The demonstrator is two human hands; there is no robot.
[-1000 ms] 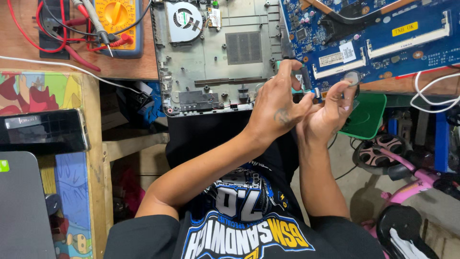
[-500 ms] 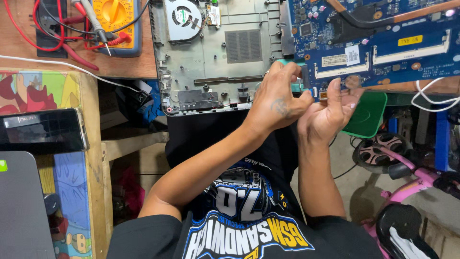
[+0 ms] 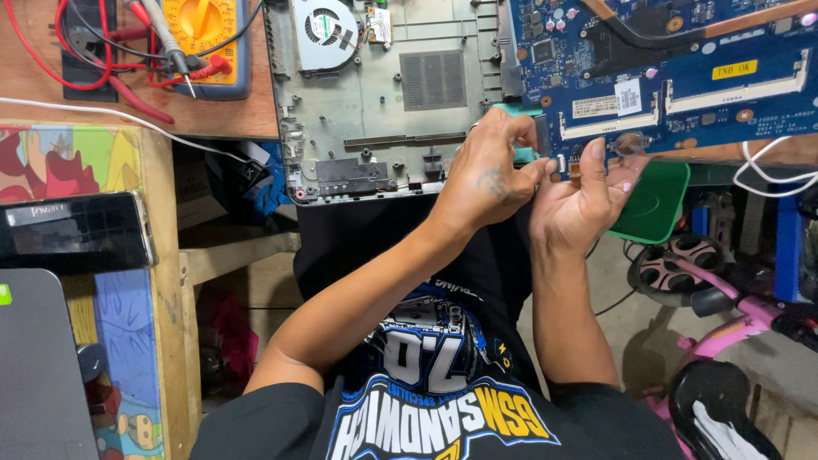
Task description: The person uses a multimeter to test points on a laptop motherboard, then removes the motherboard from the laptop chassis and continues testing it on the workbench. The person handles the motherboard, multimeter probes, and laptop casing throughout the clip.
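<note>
Blue laptop circuit board (image 3: 682,77) has slid closer; left hand (image 3: 490,175) now pinches a small teal-handled tool (image 3: 521,155) against its near edge, right hand (image 3: 588,200) curled, fingertips steadying that edge.

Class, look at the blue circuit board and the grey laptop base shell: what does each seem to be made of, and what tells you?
Blue circuit board: apparently rigid laminate with a glossy blue coating, judging by its sheen, metal contacts and soldered chips. Grey laptop base shell: probably moulded plastic with a matt finish, judging by its ribs, screw posts and vent grille; metal cannot be ruled out.
</note>
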